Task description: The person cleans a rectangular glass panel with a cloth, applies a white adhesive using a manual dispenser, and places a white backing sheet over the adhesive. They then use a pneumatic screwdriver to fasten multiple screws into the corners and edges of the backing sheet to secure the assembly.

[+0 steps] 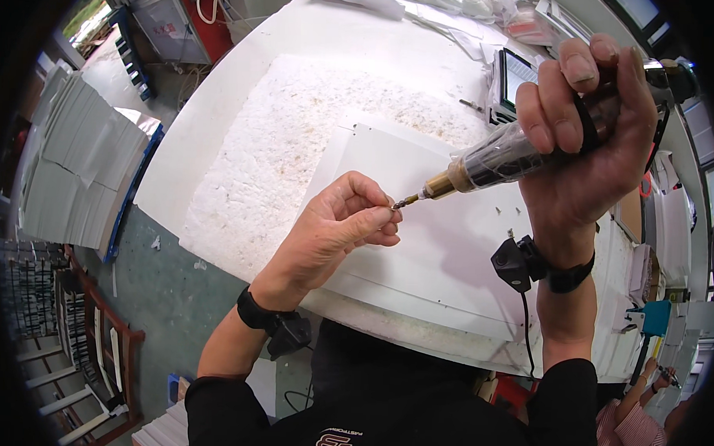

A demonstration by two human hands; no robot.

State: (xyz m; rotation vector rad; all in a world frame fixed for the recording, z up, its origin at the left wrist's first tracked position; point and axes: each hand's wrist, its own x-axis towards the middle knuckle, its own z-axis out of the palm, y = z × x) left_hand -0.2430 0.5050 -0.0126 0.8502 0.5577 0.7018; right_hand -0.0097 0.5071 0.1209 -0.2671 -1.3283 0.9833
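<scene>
My right hand point(580, 128) is wrapped round a power screwdriver point(493, 158), whose body is covered in clear plastic and ends in a brass-coloured nose. The tool slants down to the left, with its thin dark bit point(407, 200) reaching the fingertips of my left hand point(341, 222). Thumb and fingers of the left hand are pinched together at the bit's end; whatever lies between them is mostly hidden. Beneath both hands is a flat white panel point(418, 264) with small holes near its edges. Several small screw-like pieces point(499, 210) lie on it, right of the bit.
A rough white foam sheet point(250, 141) covers part of the white table point(293, 36). Beyond my right hand are a dark-framed panel point(513, 79) and papers. Stacked white sheets point(84, 158) stand at left, above a rack point(93, 347). Another person point(637, 421) works at lower right.
</scene>
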